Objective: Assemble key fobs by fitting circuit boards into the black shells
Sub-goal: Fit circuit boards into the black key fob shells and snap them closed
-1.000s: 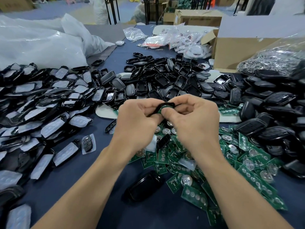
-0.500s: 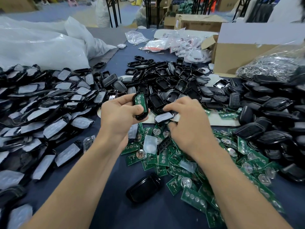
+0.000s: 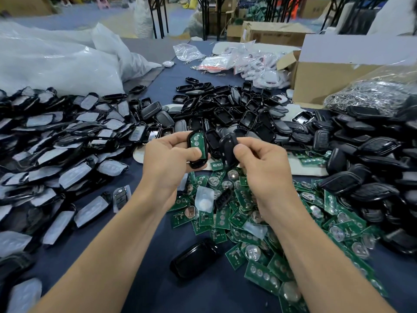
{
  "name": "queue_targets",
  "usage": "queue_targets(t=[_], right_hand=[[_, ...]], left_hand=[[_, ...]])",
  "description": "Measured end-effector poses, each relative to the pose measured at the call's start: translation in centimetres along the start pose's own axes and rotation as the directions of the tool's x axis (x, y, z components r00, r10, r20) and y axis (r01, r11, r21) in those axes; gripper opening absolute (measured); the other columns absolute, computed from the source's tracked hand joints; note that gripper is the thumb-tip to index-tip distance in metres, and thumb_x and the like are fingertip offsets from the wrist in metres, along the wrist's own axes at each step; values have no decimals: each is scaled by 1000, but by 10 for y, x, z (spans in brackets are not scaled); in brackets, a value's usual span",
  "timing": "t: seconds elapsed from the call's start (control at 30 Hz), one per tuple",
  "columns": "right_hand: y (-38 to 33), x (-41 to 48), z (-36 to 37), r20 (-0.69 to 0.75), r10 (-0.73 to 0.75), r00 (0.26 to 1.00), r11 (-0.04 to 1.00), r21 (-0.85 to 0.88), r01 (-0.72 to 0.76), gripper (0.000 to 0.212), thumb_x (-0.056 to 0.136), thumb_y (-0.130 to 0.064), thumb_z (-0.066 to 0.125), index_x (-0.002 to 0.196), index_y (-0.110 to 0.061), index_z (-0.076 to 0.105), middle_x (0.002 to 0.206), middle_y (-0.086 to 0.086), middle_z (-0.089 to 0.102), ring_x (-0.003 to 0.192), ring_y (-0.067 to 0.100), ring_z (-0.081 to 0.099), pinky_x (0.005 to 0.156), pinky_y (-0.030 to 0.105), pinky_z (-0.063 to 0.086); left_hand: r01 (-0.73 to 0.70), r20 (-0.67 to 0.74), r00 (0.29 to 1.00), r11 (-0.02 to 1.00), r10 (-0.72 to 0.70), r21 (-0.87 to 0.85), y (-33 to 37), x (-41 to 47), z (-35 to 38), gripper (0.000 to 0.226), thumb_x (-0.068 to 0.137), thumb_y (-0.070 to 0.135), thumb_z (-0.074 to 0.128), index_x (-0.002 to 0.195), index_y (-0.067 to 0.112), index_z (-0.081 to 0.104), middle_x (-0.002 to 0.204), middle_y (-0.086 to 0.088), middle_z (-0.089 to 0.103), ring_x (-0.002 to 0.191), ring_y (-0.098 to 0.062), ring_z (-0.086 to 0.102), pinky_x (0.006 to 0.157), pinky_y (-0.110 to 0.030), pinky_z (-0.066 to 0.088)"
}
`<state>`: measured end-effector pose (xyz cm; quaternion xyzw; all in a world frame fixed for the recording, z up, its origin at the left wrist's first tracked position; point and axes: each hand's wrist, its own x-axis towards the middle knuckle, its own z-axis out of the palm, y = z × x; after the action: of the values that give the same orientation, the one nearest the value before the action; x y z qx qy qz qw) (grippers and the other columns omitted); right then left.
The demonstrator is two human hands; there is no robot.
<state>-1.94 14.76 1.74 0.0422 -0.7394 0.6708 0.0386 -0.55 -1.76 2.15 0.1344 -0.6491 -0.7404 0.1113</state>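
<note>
1 shell, circuit board seated, gripped by fingers of left hand above the board pile. 1 black cover, newly picked up, pinched by fingers of right hand; closing seems next.

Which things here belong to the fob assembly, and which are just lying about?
Job: left hand holding shell with board; right hand holding black cover; green circuit boards; empty black shells.
Lying about: white plastic bags; cardboard box; bag of metal parts; clear packets.
</note>
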Motion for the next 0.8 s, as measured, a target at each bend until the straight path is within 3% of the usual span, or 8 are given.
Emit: queue_targets(t=[0.1,0.23,0.4,0.47,0.57,0.67,0.73,0.8], right_hand=[[-2,-4,4,88,158,983,957,231,-175,38,99,-7,62,76,-30,83,68,-4,64,55,4,44,53,15,42],[1,-8,9,79,136,988,981,131,-145,31,97,-8,66,78,-27,81,60,-14,66,51,-2,52,53,9,41],[3,-8,6,-43,107,993,990,92,-102,21,88,-10,77,97,-28,78,77,-1,78,74,24,74,74,34,62],[3,-8,5,-65,97,993,994,63,-93,20,86,-13,79,97,-29,74,74,-2,77,67,24,71,66,29,59],[4,-10,5,-65,66,996,998,3,-66,17,86,-18,79,90,-27,65,60,-8,69,45,7,46,43,17,40],[4,-14,7,-54,-133,990,963,-244,116,18,88,-23,75,81,-28,60,60,-13,64,43,3,43,45,13,35],[0,-18,11,-24,-259,966,877,-426,224,18,86,-25,77,84,-31,60,69,-15,65,59,1,55,57,18,43],[-2,-21,15,27,-260,965,835,-497,238,24,81,-27,81,92,-34,61,76,-19,65,75,1,61,67,26,51]], left_hand=[[-18,67,998,1000,17,9,-1,-4,6,36,84,-20,62,94,11,76,85,-7,81,72,-20,78,60,-28,61],[12,116,993,999,-8,-33,-3,-6,9,35,83,-18,61,93,13,76,87,-7,80,73,-20,75,66,-35,62],[82,173,982,996,-76,-32,-5,-4,6,32,69,-3,66,93,18,72,87,-8,73,81,-26,67,83,-54,56],[102,236,967,994,-92,-30,-4,-4,6,33,69,3,68,98,18,71,89,-8,72,81,-25,67,79,-49,56],[89,250,965,996,-82,-16,-3,-5,5,38,69,5,74,104,21,71,88,-9,72,76,-23,68,72,-43,58],[79,165,983,997,-77,-9,-3,-6,6,41,70,-2,77,101,24,73,87,-14,68,76,-26,62,73,-43,52],[56,91,994,998,-56,5,-2,-7,8,41,75,-10,76,99,23,74,83,-12,66,75,-25,59,71,-41,49],[25,28,999,1000,-26,18,-2,-7,9,41,76,-13,75,95,24,74,78,-10,67,73,-24,60,69,-40,52]])
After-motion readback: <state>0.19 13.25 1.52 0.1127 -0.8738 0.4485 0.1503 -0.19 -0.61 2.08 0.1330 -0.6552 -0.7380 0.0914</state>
